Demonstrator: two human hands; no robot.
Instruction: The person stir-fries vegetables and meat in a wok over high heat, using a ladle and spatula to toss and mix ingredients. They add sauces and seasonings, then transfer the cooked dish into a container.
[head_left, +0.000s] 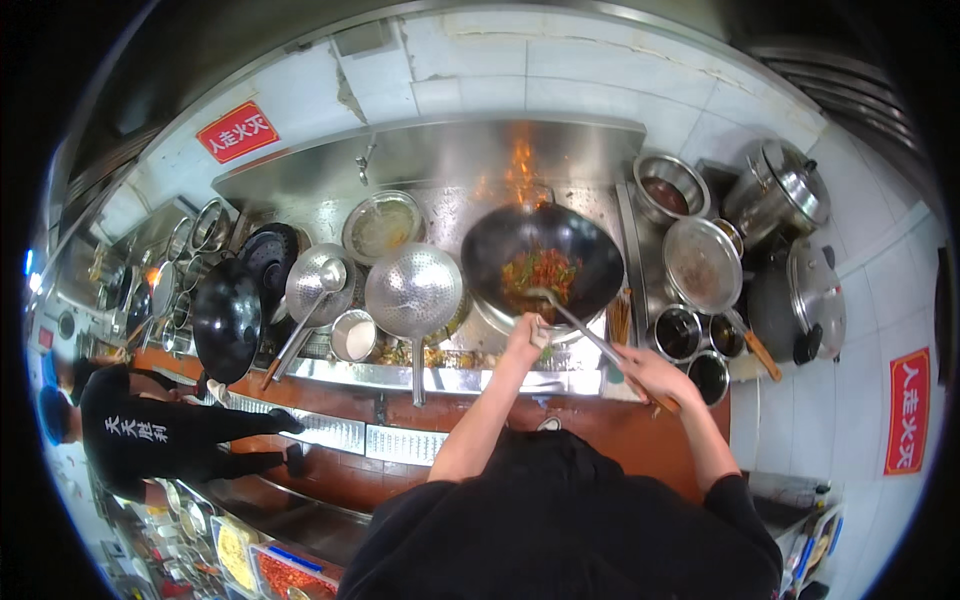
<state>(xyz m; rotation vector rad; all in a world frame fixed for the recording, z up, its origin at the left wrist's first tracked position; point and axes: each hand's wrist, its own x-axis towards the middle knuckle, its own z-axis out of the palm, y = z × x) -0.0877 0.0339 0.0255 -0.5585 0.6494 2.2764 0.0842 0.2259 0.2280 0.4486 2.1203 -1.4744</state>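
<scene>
A large black wok (480, 247) sits over the burner in front of me, and chopped red and green food (544, 274) lies in its bottom. Orange flames (523, 169) rise behind its far rim. At the near rim, my left hand (527, 337) grips the wok, with what looks like a pale cloth (538, 331) between. My right hand (654, 376) is closed around the long handle of a metal ladle (581, 326). The ladle's bowl rests in the food, inside the wok's near side. The wooden end of the handle sticks out below my right hand.
Left of the wok are a perforated strainer (415, 285), a water-filled basin (382, 225) and another strainer holding a ladle (332, 275). To the right stand a fine-mesh sieve (703, 264), dark-filled pots (677, 334) and a lidded stockpot (776, 184). A co-worker (150, 427) stands at far left.
</scene>
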